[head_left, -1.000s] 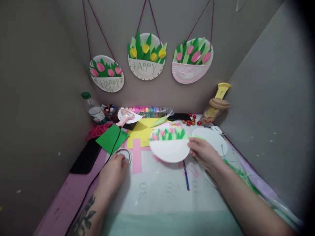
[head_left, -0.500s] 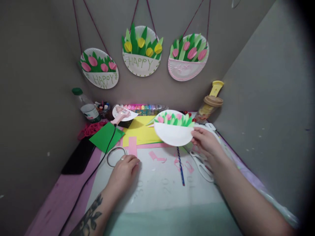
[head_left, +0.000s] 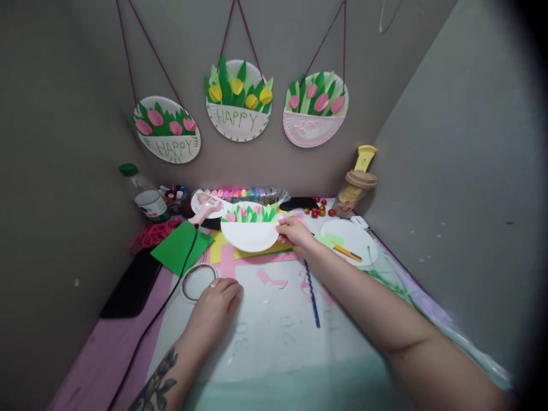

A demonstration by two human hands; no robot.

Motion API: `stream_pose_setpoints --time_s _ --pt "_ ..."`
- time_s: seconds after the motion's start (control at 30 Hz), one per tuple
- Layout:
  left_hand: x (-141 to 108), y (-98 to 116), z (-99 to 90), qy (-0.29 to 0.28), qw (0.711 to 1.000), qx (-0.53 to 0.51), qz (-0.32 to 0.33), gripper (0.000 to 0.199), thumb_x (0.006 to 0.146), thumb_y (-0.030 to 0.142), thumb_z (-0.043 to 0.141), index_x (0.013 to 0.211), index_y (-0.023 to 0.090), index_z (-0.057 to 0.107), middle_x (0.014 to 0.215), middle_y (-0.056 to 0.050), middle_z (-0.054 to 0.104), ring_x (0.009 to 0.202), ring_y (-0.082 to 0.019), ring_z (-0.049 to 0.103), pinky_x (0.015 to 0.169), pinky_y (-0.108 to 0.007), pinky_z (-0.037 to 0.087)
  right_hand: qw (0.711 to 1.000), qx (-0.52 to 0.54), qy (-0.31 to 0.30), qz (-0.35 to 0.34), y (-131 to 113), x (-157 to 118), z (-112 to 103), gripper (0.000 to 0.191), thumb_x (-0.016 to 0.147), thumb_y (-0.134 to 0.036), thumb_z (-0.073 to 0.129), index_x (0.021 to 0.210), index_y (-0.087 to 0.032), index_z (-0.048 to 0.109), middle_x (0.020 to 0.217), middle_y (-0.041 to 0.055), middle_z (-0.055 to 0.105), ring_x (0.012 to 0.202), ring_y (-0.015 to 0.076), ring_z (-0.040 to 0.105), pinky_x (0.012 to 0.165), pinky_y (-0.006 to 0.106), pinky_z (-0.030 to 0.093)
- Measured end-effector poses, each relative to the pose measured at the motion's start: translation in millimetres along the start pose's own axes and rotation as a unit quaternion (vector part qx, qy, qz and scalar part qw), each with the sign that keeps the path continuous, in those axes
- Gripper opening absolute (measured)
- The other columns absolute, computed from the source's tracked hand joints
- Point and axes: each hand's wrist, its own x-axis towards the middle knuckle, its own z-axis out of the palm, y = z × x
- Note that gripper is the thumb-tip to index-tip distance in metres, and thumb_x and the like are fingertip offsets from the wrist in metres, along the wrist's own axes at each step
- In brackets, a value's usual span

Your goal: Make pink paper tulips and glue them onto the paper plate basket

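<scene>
Right hand (head_left: 295, 233) grips paper-plate basket (head_left: 237, 232) at its left | tulips (head_left: 243, 212), leaves (head_left: 272, 214) in | I see front (head_left: 256, 237) blank, unstrung

At the back left corner of the desk (head_left: 105, 354) a bottle (head_left: 148, 197) is set; at the back right corner, a cup (head_left: 353, 197). Near the left hand (head_left: 216, 305) a tape roll (head_left: 183, 288) is laid. Over the back half a plate (head_left: 250, 236) is held by the right hand (head_left: 294, 233). Before it, rightward, a pencil (head_left: 312, 297) is laid. On the wall (head_left: 278, 162) behind, three baskets (head_left: 237, 123) are hung.
</scene>
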Motion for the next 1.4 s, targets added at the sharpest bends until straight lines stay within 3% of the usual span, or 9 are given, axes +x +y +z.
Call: stream_pose_setpoints --time_s 0.13,0.37,0.53,0.8,0.93,1.07,1.2,1.3,1.4 --pt "1 -1 -0.5 -0.001 1.000 -0.002 0.003 0.028 0.087 0.018 0.043 0.103 0.018 0.067 0.107 -0.010 0.066 0.099 -0.025 0.056 0.087 -0.040 0.045 1.000 0.003 -0.030 0.005 15 -30 -7 0.011 0.066 -0.010 0.057 0.070 -0.018 0.050 0.042 -0.0045 0.055 0.036 0.0066 0.047 0.036 0.014 0.037" --pt "4 1 -3.8 -0.021 1.000 0.002 0.005 0.031 0.082 0.011 0.046 0.098 0.021 0.070 0.106 -0.011 0.066 0.100 -0.027 0.056 0.087 -0.039 0.046 0.980 0.002 -0.162 0.116 39 -88 -58 0.015 0.062 -0.020 0.064 0.073 -0.015 0.055 0.042 -0.0042 0.053 0.032 0.0048 0.041 0.031 0.013 0.027" --pt "3 -3 0.6 0.010 1.000 -0.013 0.001 0.029 0.087 0.019 0.044 0.102 0.019 0.068 0.107 -0.011 0.066 0.099 -0.025 0.057 0.088 -0.039 0.046 0.996 0.025 -0.054 0.062 36 -70 -60 0.012 0.061 -0.016 0.063 0.068 -0.016 0.053 0.043 -0.0050 0.050 0.034 0.0051 0.043 0.032 0.013 0.031" --pt "2 -11 4.9 0.041 0.999 -0.019 0.027 0.026 0.086 0.023 0.047 0.100 0.021 0.069 0.107 -0.010 0.068 0.099 -0.024 0.060 0.089 -0.039 0.048 1.000 -0.003 0.003 0.027 24 -6 -8 0.014 0.064 -0.009 0.060 0.073 -0.017 0.052 0.043 -0.0022 0.055 0.036 0.0102 0.050 0.034 0.017 0.039" --pt "2 -13 4.5 0.047 0.998 -0.026 0.036 0.027 0.087 0.025 0.046 0.100 0.021 0.069 0.106 -0.010 0.068 0.098 -0.023 0.061 0.089 -0.039 0.048 0.999 -0.012 0.047 -0.010 13 -16 -30 0.020 0.065 -0.010 0.063 0.080 -0.017 0.053 0.051 -0.0041 0.057 0.042 0.0090 0.053 0.041 0.017 0.042" --pt "3 -11 2.7 0.036 0.999 -0.013 0.034 0.027 0.087 0.026 0.046 0.100 0.021 0.069 0.106 -0.011 0.068 0.098 -0.024 0.060 0.088 -0.040 0.048 0.995 -0.068 0.053 -0.053 17 -60 -77 0.013 0.071 -0.020 0.062 0.083 -0.018 0.058 0.061 -0.0029 0.058 0.046 0.0085 0.050 0.042 0.018 0.037" --pt "6 -2 2.7 0.016 0.999 0.038 0.018 0.026 0.088 0.025 0.044 0.097 0.019 0.068 0.103 -0.011 0.066 0.097 -0.025 0.059 0.085 -0.040 0.047 0.954 -0.270 0.049 -0.123 41 -112 -101 0.012 0.079 -0.024 0.054 0.082 -0.018 0.064 0.069 0.0008 0.062 0.061 0.0148 0.055 0.055 0.024 0.041" --pt "13 12 4.7 -0.008 0.996 0.091 0.019 0.029 0.089 0.023 0.040 0.098 0.020 0.067 0.102 -0.011 0.065 0.095 -0.026 0.058 0.082 -0.039 0.046 0.901 -0.386 -0.015 -0.198 57 -135 -99 0.019 0.085 -0.021 0.048 0.087 -0.019 0.066 0.089 0.0055 0.066 0.085 0.0196 0.059 0.077 0.030 0.043" --pt "30 29 7.0 -0.033 0.990 0.124 0.052 0.032 0.090 0.018 0.036 0.104 0.022 0.064 0.103 -0.010 0.063 0.093 -0.025 0.058 0.080 -0.038 0.044 0.836 -0.477 -0.081 -0.258 63 -143 -91 0.024 0.091 -0.021 0.043 0.096 -0.021 0.066 0.091 0.0067 0.063 0.088 0.0195 0.057 0.078 0.030 0.041"
